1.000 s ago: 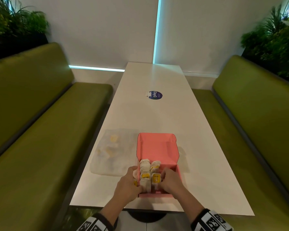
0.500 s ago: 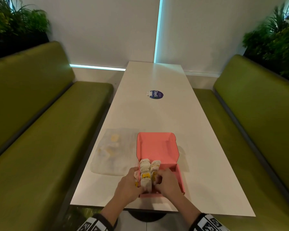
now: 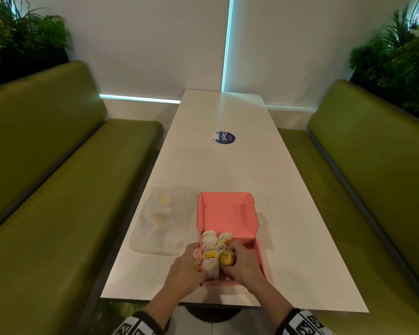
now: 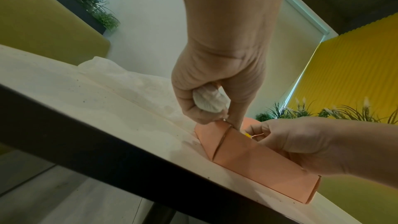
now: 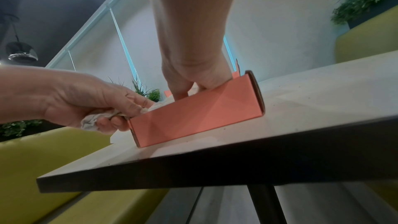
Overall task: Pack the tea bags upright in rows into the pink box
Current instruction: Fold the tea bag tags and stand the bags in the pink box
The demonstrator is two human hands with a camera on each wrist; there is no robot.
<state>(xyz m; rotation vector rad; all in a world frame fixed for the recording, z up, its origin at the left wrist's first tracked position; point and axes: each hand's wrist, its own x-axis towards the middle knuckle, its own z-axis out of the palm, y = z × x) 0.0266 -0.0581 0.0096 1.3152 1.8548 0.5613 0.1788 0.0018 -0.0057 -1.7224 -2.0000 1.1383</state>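
The pink box (image 3: 260,258) stands open near the table's front edge, its lid (image 3: 226,211) tilted back. Inside, white tea bags (image 3: 209,240) with yellow tags stand in two rows at the left. My left hand (image 3: 186,269) sits at the box's left front corner and grips a crumpled white tea bag (image 4: 210,100) in its curled fingers. My right hand (image 3: 240,264) reaches into the box from the front and pinches a tea bag with a yellow tag (image 3: 225,258) in the second row. From the right wrist view the box wall (image 5: 193,111) hides the right fingertips.
A clear plastic bag (image 3: 162,221) with more tea bags lies left of the box. A round blue sticker (image 3: 225,137) is farther up the white table (image 3: 300,238). Green benches (image 3: 46,189) flank both sides.
The right hand has shifted slightly inside the box around the second row of tea bags. The left hand has stayed at the box's left front corner.
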